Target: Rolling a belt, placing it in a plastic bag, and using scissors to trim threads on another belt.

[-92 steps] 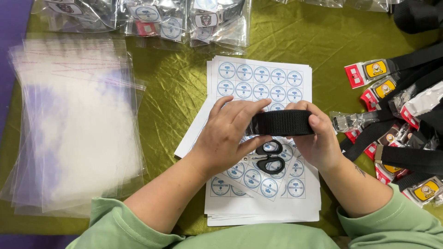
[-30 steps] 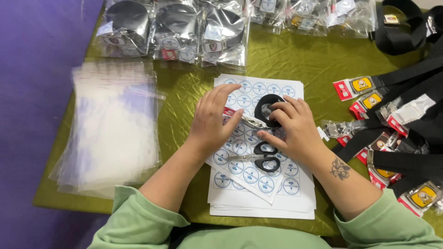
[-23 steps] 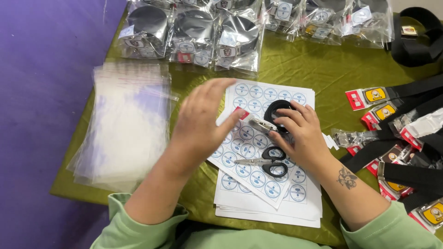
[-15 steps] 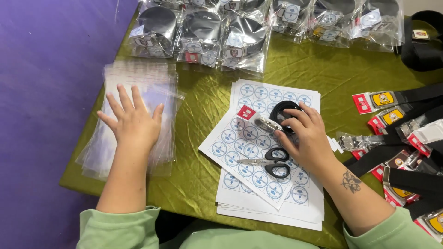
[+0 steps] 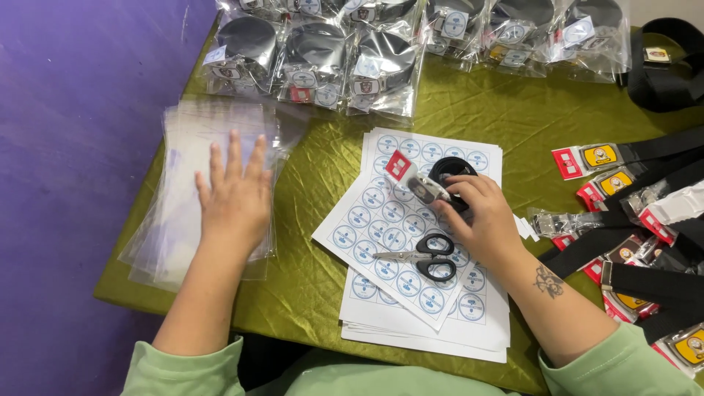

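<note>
Left hand (image 5: 235, 202) lies flat, fingers spread and released, on the stack of clear bags (image 5: 198, 191) at the table's (image 5: 315, 286) left edge. Right hand (image 5: 484, 220) grasps a rolled black belt (image 5: 449, 176) with its buckle (image 5: 422, 189), resting on the sticker sheets (image 5: 411, 242); scissors (image 5: 422, 258) lie just beside it.

Light green sleeves (image 5: 187, 367) – small tattoo (image 5: 547, 281) on right forearm.
</note>
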